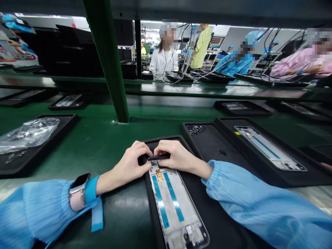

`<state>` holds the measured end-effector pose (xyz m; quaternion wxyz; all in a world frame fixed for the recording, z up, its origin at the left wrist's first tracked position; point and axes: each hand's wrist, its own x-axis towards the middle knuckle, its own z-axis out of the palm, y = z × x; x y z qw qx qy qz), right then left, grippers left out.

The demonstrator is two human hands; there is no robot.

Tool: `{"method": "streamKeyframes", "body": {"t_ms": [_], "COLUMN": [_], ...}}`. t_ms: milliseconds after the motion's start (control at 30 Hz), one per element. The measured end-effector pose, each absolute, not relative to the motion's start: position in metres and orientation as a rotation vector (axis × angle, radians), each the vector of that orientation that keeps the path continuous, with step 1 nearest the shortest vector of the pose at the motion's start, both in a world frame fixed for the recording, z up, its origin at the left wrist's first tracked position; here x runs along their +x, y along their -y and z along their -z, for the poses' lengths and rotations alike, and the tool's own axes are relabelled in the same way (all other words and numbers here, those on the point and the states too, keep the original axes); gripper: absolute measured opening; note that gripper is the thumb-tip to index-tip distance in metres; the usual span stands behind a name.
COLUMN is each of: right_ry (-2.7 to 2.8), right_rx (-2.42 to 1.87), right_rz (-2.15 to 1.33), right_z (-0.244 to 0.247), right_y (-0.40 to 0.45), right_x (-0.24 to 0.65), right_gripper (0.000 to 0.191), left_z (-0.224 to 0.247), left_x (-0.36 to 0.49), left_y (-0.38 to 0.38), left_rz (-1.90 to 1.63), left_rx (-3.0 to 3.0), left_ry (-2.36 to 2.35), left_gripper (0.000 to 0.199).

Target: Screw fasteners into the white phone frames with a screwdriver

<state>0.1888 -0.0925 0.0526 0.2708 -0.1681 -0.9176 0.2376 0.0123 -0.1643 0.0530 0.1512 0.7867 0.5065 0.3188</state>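
Well, at the far left, a black tray (63, 129) holds a crumpled clear plastic bag (28, 135) on the green bench (109, 133). Next comes the left sleeve (38, 214), pale blue with a loose strap at the cuff, and a smartwatch (80, 183) on the wrist. The left hand (129, 164) curls over the top end of a phone frame (171, 197), its fingertips (147, 152) meeting the tip of a slim black stick (158, 157). The fingers hide that spot, so it's hard to say whether this hand grips the stick or only steadies it. The right hand (176, 155) is clenched on the stick, pinching it against the frame's top edge. The frame lies flat on a black mat (166, 141), long side pointing toward the person, with two blue strips down its pale back. Further right, a black tray (207, 148) has a small heap of screws (195, 129) in one corner, and beside it another tray (233, 135) carries a second phone frame (269, 148). The right sleeve (259, 204) crosses the lower right corner. Past a green post (106, 58), co-workers sit or stand along the far side of the bench, in white (164, 58), yellow (201, 48), blue (236, 62) and pink (301, 65) coats.
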Motion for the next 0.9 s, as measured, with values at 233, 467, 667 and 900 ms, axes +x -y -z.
{"method": "streamKeyframes", "body": {"t_ms": [233,467,667,900], "right_ry": [2.494,2.477,2.467,2.477], "right_rx": [-0.461,-0.461,-0.515,-0.525], "right_rz": [-0.628,-0.675,-0.732,-0.717], "right_z": [-0.0535,-0.0593,-0.0621,-0.0605], "right_y": [0.0942,0.0941,0.0939,0.0942], "right_x": [0.1882,0.1901,0.1923,0.1913], "right_gripper": [0.010,0.010,0.011,0.012], "left_z": [-0.0534,-0.0552,-0.0532,-0.0538], "left_x": [0.0117,0.0139,0.0144,0.0140], "left_y": [0.1648,0.1656,0.1652,0.1652], "left_rz": [-0.927,-0.960,-0.970,-0.959], "left_rx": [2.253,2.253,2.260,2.246], "left_ry": [-1.449,-1.459,-1.457,-1.458], "left_gripper": [0.019,0.018,0.016,0.015]}}
